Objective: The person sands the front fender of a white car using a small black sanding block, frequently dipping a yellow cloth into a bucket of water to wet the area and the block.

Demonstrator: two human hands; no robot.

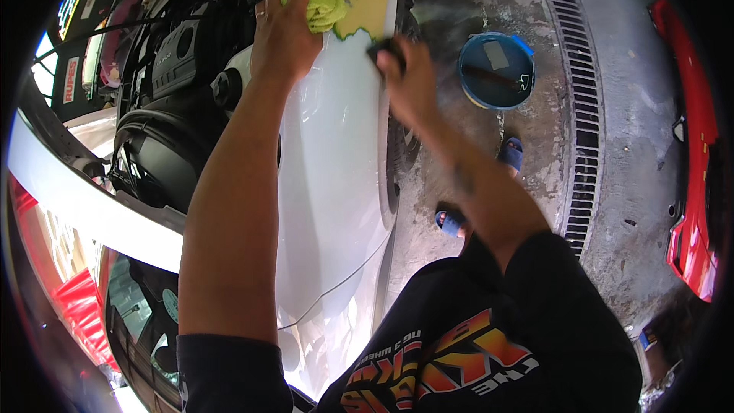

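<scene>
A white car fender (332, 130) lies in front of me, with an uneven yellowish filler patch (365, 1) edged in green near its far end. My left hand (284, 40) is closed on a bunched yellow-green cloth (326, 9), which rests on the fender just left of the patch. Slightly blurred, my right hand (413, 80) grips a small dark block (380, 50) at the fender's outer edge, below the patch. Its exact kind is hard to make out, and my fingers cover part of it.
The open engine bay (172, 61) lies left of the fender. On the wet concrete at right stands a dark blue bucket (472, 57) holding liquid and a pale rectangular piece. Beyond it runs a metal drain grate (581, 107), then a red car panel (692, 183).
</scene>
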